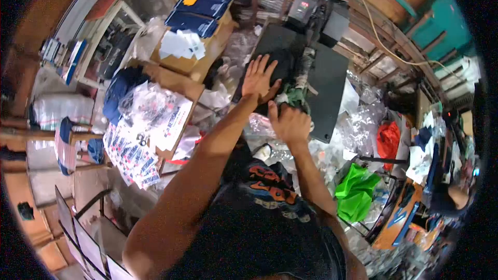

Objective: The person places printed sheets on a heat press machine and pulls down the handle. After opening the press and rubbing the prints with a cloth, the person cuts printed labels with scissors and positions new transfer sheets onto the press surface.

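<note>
My left hand [259,79] lies with fingers spread on dark fabric [280,63] over the left black plate [277,36] of a press-like machine. Just to its right, my right hand [291,124] is closed around the near end of a lever [303,67], which is wrapped in tape and has green cloth [294,95] near its grip. The grip itself is mostly hidden under my fingers. A second black plate [329,93] extends to the right of the lever. Behind the plates stands a grey control box [303,8] with a red digital display.
Printed sheets and clear packets [137,155] cover a stand at left, with scissors [141,139] on top. Folded navy packs [199,8] lie on a cardboard box [179,62]. Green [357,193] and red bags [388,140] sit at right. A cable [386,46] hangs behind. Another person's arm [456,197] shows far right.
</note>
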Available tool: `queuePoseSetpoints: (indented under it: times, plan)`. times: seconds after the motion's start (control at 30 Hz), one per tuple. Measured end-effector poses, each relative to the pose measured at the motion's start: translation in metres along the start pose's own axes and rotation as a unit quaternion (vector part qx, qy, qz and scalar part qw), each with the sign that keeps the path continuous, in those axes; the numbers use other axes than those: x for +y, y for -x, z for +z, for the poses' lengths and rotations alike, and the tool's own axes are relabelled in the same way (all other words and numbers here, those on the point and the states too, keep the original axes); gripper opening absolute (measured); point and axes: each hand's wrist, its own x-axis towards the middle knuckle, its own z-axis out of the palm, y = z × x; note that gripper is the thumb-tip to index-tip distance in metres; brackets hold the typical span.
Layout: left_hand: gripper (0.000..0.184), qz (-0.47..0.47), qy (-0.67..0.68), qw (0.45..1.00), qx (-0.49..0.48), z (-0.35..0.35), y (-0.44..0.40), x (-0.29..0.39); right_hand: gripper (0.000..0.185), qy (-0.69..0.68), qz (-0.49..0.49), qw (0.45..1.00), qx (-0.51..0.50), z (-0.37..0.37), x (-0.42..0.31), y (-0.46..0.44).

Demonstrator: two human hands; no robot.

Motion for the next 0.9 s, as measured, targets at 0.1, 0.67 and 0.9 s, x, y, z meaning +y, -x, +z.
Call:
queuePoseSetpoints:
  times: [0.1, 0.67, 0.9]
  plan:
    - [0.067, 0.0, -0.024, 1.0, 0.008, 0.002, -0.001, 0.001, 0.061, -0.035, 0.022, 0.998, -0.05, -0.003, 0.002, -0.003]
    - [0.066, 0.008, -0.045, 0.999, -0.004, -0.003, -0.001, 0.005, 0.063, -0.098, 0.039, 0.994, -0.022, -0.003, 0.005, 0.001]
    - [0.066, 0.004, -0.042, 0.999, -0.014, -0.007, -0.001, 0.009, 0.068, -0.126, 0.027, 0.991, -0.023, -0.004, 0.007, 0.001]
